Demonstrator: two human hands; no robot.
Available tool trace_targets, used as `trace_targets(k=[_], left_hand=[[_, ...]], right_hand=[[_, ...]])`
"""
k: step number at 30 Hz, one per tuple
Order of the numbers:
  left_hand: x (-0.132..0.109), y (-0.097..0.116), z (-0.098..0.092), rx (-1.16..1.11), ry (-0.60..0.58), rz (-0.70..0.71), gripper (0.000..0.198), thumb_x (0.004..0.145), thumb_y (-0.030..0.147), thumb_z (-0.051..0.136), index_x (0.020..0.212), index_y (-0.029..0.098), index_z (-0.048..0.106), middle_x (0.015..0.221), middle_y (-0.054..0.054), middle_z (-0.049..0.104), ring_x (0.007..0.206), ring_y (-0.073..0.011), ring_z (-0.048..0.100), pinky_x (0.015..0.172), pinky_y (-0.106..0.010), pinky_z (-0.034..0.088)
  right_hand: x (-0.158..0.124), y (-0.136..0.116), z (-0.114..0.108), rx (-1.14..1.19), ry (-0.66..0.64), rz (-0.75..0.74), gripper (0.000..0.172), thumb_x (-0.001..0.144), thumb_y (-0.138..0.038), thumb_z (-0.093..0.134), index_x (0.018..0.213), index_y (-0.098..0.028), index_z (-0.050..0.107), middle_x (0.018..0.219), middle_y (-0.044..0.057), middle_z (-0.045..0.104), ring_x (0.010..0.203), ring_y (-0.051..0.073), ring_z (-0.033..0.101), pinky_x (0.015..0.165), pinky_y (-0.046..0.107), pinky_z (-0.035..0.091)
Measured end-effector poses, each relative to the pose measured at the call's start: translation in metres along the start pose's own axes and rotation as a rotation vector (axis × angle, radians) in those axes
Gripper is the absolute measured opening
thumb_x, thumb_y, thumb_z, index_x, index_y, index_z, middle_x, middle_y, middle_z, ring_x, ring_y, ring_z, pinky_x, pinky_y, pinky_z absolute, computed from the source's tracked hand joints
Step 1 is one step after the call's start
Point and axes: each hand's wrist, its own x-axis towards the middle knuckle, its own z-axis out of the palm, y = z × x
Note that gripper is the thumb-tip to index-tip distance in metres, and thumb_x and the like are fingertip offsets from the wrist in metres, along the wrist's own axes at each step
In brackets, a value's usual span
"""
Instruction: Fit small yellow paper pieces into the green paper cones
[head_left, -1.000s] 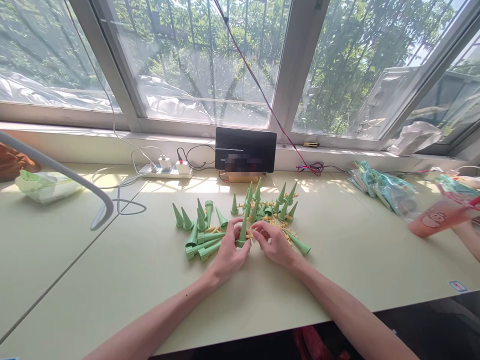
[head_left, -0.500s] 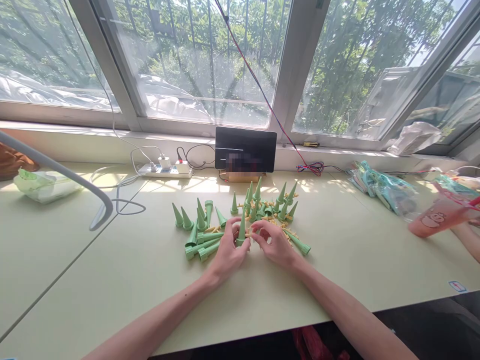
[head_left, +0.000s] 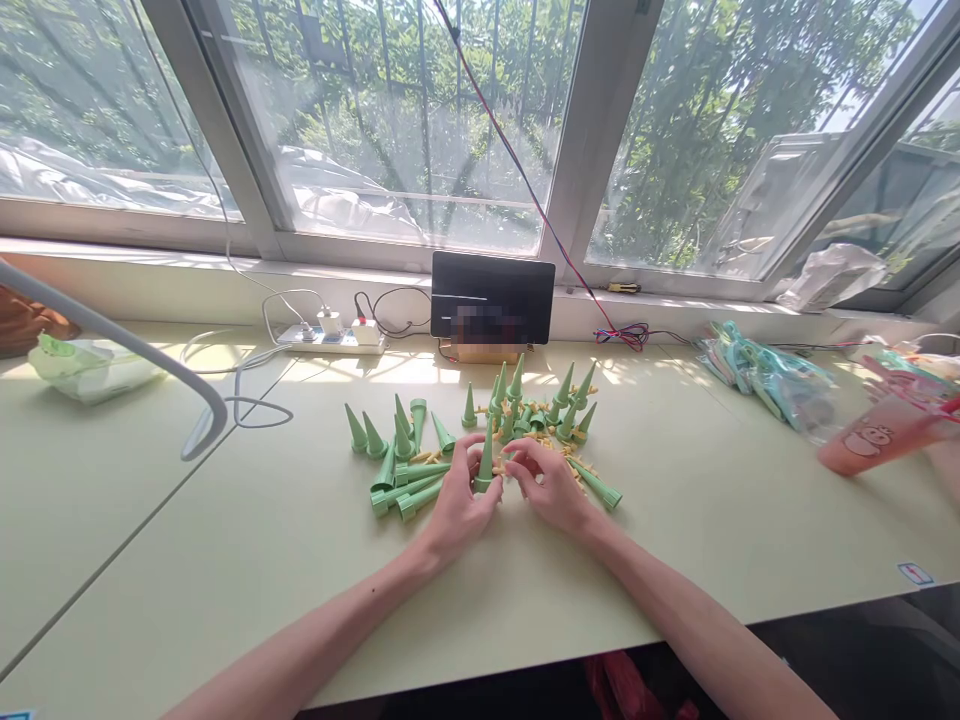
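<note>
My left hand [head_left: 466,497] is closed around a green plastic watering spike [head_left: 487,462], which points upward with its wide collar low between thumb and fingers. A small yellow plastic valve [head_left: 499,467] sticks out from the right side of that spike. The bent fingertips of my right hand [head_left: 549,487] pinch at the valve's outer end. Left of my hands lies a group of green spikes [head_left: 416,474], some upright and some on their sides. Behind my hands stand more spikes [head_left: 564,392], several with yellow valves at their sides.
A tablet [head_left: 491,298] leans at the back below the windows. To its left is a power strip [head_left: 334,342] with cables. A grey curved bar [head_left: 150,345] crosses the left side. On the right are plastic bags [head_left: 776,385] and a pink drink cup [head_left: 874,440] by another person's arm.
Both hands keep almost the same place around the spike. The yellow valve beside it shows a little more clearly. At the far right the other person's arm has shifted near the cup.
</note>
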Motion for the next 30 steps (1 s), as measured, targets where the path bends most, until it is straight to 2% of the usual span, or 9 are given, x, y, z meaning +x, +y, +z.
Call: trace_targets(k=[7, 14, 23, 30], left_hand=[[-0.0009, -0.0031, -0.0001, 0.059, 0.002, 0.005, 0.044, 0.089, 0.024, 0.054, 0.128, 0.027, 0.034, 0.095, -0.001, 0.057, 0.079, -0.0134, 0.061, 0.063, -0.024, 0.049], [0.0005, -0.0045, 0.0001, 0.051, 0.006, 0.010, 0.043, 0.089, 0.025, 0.054, 0.127, 0.027, 0.034, 0.096, 0.000, 0.056, 0.077, -0.0128, 0.061, 0.062, -0.024, 0.050], [-0.0007, -0.0060, 0.0000, 0.062, -0.004, 0.000, 0.043, 0.090, 0.026, 0.054, 0.128, 0.028, 0.034, 0.095, 0.000, 0.056, 0.072, -0.0117, 0.060, 0.062, -0.025, 0.050], [-0.0006, -0.0072, 0.0001, 0.057, -0.010, -0.011, 0.043, 0.090, 0.027, 0.054, 0.128, 0.029, 0.033, 0.095, 0.001, 0.055, 0.070, -0.0110, 0.060, 0.061, -0.024, 0.050]], right_hand=[[-0.0013, 0.0025, 0.0011, -0.003, -0.002, 0.018, 0.018, 0.099, -0.032, 0.047, 0.105, -0.020, 0.059, 0.068, 0.000, 0.063, 0.059, 0.015, 0.060, 0.057, 0.025, 0.045], [-0.0009, -0.0010, 0.0011, -0.026, -0.010, -0.007, 0.019, 0.095, -0.034, 0.054, 0.107, -0.020, 0.060, 0.078, 0.003, 0.065, 0.059, 0.014, 0.058, 0.054, 0.026, 0.043], [-0.0011, 0.0037, 0.0020, -0.043, -0.006, -0.002, 0.019, 0.098, -0.034, 0.050, 0.104, -0.020, 0.060, 0.069, 0.001, 0.064, 0.060, 0.015, 0.059, 0.056, 0.026, 0.042], [-0.0011, 0.0014, 0.0023, -0.032, -0.016, -0.020, 0.021, 0.097, -0.036, 0.052, 0.105, -0.020, 0.061, 0.076, 0.002, 0.066, 0.060, 0.014, 0.058, 0.054, 0.025, 0.043]])
